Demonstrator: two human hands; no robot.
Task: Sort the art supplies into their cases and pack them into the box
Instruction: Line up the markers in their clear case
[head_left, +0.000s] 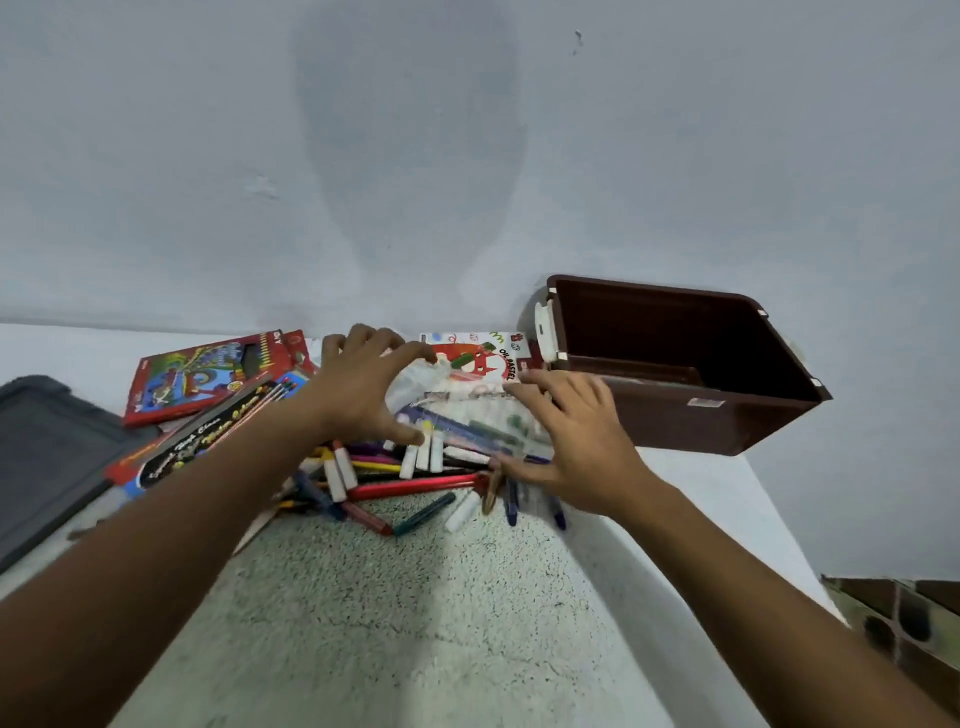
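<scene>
Brown box (675, 410) stands open at the right by the wall, ready for packing. Both hands reach into the pile of markers (415, 478). Left hand (358, 384) and right hand (566, 441) spread their fingers apart over a clear pouch (457, 410), perhaps to lift it; blur hides any grip. Red cases (202, 374) wait left.

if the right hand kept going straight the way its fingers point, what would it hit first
Probably the clear plastic pouch just beyond the right hand, then the oil pastel box; depth is hard to judge.
</scene>
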